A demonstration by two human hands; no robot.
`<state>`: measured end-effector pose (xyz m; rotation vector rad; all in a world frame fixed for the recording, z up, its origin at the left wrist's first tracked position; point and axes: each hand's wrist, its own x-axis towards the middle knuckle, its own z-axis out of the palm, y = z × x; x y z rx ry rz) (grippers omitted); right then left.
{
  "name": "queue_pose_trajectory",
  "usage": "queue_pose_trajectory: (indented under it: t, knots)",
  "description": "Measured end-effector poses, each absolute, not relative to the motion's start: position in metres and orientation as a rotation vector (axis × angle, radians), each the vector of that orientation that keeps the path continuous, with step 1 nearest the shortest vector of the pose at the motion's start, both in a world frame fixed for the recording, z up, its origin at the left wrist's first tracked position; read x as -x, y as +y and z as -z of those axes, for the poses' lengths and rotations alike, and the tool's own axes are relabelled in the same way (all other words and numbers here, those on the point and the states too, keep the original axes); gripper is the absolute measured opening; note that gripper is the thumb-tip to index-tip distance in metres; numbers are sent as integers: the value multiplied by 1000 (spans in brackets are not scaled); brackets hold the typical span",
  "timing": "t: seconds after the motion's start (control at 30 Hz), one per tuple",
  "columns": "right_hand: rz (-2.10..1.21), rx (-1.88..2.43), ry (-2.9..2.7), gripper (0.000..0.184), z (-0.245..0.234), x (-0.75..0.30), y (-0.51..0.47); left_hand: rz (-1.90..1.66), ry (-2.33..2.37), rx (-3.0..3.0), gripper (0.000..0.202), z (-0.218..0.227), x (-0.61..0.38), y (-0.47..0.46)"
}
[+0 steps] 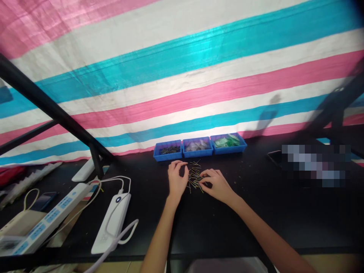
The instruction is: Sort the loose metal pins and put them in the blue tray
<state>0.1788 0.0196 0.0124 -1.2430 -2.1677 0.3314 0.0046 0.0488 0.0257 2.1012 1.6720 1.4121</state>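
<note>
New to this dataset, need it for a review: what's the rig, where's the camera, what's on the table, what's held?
There is no robot: a person's bare left hand and right hand do the work. The single picture comes from a camera on their head, looking forward and down. On the black table, thin metal pieces lie loosely between the hands; three blue bins stand behind. A white device with a cable lies to the left. Whether either hand grips a piece is too small to tell.

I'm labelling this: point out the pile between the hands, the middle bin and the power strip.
Pile [195, 173]: head view, its middle.
Middle bin [198, 153]: head view, front wall.
Power strip [52, 216]: head view, socket face.
</note>
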Motion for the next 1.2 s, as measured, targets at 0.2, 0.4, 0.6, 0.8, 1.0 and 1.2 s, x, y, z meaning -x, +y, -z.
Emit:
queue_pose_trajectory:
  t: [0.2, 0.4, 0.6, 0.8, 1.0, 1.2]
  knots:
    - [-359, 1273, -2131, 5, -8, -173, 17, -1393, 1673, -2112, 15, -26, -5, 49]
    - [-393, 1290, -2017, 4, -11, -171, 17, -1371, 1656, -2110, 15, -29, -6, 48]
    - [-538, 1237, -1682, 5, -16, -173, 23, -1152, 1370, -2081, 17, -34, -10, 44]
    - [-773, 1146, -1493, 14, -16, -176, 27, -987, 1081, -1974, 17, -33, -17, 39]
    - [-763, 1161, -1456, 14, -12, -177, 30, -1071, 1052, -1925, 13, -33, -14, 41]
    - [-734, 1176, -1459, 14, -13, -178, 30, -1122, 1119, -1905, 12, -33, -13, 43]
